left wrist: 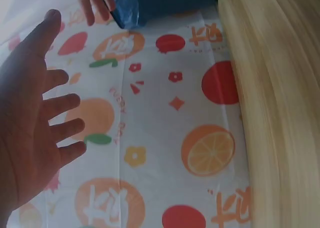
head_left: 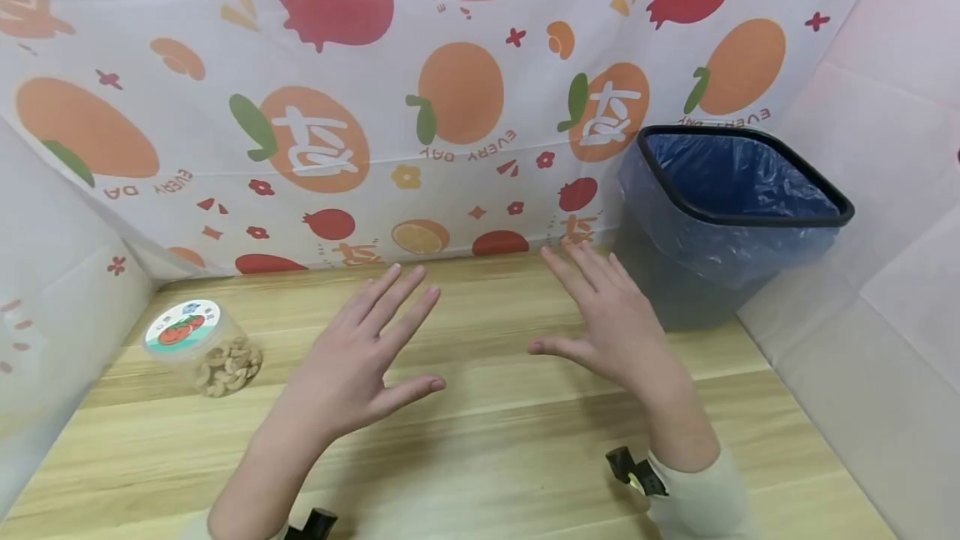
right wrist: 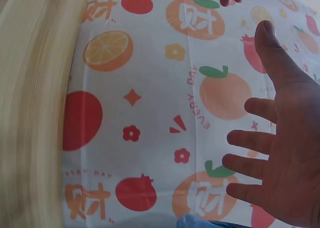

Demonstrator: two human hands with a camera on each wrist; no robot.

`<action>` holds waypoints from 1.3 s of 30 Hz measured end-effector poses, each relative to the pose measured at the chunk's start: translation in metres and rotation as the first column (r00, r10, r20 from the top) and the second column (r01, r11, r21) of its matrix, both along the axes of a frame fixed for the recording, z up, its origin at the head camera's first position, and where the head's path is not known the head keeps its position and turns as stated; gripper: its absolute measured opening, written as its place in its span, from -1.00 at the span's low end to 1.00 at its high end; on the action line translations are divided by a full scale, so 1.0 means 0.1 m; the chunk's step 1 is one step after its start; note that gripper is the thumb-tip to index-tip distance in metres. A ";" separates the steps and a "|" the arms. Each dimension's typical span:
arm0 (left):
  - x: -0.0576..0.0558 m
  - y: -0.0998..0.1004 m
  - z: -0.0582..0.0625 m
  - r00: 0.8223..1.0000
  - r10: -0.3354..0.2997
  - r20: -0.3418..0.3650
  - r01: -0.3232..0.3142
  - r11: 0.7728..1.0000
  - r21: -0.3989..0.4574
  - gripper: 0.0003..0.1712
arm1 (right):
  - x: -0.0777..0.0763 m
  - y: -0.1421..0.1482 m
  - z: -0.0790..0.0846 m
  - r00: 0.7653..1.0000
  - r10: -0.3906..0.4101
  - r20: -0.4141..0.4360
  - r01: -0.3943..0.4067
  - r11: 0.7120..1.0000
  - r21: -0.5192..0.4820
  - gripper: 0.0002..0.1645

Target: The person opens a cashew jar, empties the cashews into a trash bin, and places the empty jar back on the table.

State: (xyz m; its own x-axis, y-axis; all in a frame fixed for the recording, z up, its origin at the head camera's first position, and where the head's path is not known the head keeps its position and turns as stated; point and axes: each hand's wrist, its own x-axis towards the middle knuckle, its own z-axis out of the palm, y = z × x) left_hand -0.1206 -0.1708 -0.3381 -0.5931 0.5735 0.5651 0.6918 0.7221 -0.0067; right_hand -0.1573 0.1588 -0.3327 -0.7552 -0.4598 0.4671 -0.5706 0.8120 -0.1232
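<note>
My left hand [head_left: 360,365] hovers over the wooden table with its fingers spread and nothing in them. To its left stands a clear plastic jar [head_left: 204,348] with a tomato-printed lid, holding what look like cashew nuts. My right hand [head_left: 611,319] is also held in the air, fingers straight, thumb pointing inward, near a bin [head_left: 675,273] lined with a translucent blue bag. In the left wrist view the left palm [left wrist: 30,123] faces the other hand. The right wrist view shows the right hand [right wrist: 295,153] equally bare.
The light wooden table [head_left: 480,457] ends at a white cloth backdrop [head_left: 480,190] printed with fruit. Pale cloth walls [head_left: 900,290] close off both sides. The bin's black rim [head_left: 750,219] rises high at the right rear corner. Small black devices [head_left: 636,473] sit at the wrists.
</note>
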 end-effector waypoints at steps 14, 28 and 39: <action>-0.27 0.48 0.16 0.981 -0.193 0.011 0.193 0.981 0.019 -0.02 | -0.09 0.28 0.25 0.995 0.006 -0.100 0.001 0.997 0.075 0.24; -0.47 0.86 0.35 0.969 -0.247 -0.029 0.245 0.968 -0.063 -0.02 | -0.15 0.64 0.44 0.977 0.015 -0.214 0.012 0.992 0.124 0.19; -0.60 1.17 0.49 0.961 -0.275 -0.032 0.271 0.958 -0.095 -0.02 | -0.18 0.87 0.53 0.971 -0.006 -0.239 0.032 0.994 0.105 0.13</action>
